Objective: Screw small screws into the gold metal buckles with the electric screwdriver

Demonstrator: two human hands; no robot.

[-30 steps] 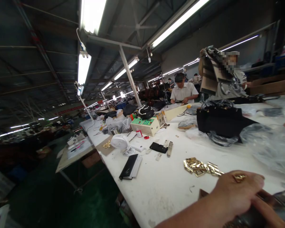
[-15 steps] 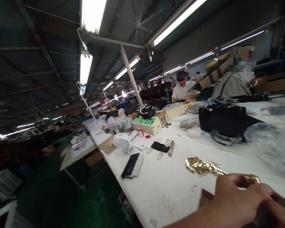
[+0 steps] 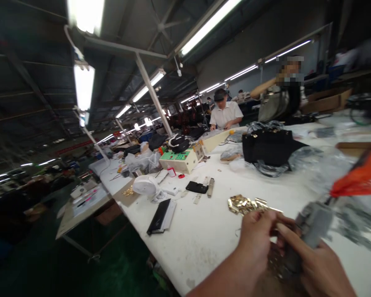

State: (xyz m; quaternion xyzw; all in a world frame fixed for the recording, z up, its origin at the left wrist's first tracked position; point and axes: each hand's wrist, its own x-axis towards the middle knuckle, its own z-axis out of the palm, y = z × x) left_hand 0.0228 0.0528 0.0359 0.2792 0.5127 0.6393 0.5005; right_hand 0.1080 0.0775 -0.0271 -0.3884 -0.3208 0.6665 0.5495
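My left hand [image 3: 255, 237] reaches in over the near table with its fingertips pinched together, and whatever is between them is hidden. Close against those fingertips, my right hand [image 3: 321, 264] is closed around a grey hand-held tool [image 3: 317, 220], blurred, its exact kind unclear. Just beyond the left hand lies a loose heap of shiny gold metal buckle pieces [image 3: 241, 204]. Below both hands a brown box [image 3: 270, 284] shows in part, with small gold bits near it.
An orange-red sheet [image 3: 361, 175] hangs at right beside the grey tool. A black bag [image 3: 266, 146] and clear plastic lie behind. A black notebook [image 3: 160, 216], white fan [image 3: 145, 185] and green-panelled machine [image 3: 179, 159] stand left. Two co-workers are across the table.
The view has swung right. My right hand has come further into view with the grey tool. The gold piece seen at my left fingers earlier no longer shows.
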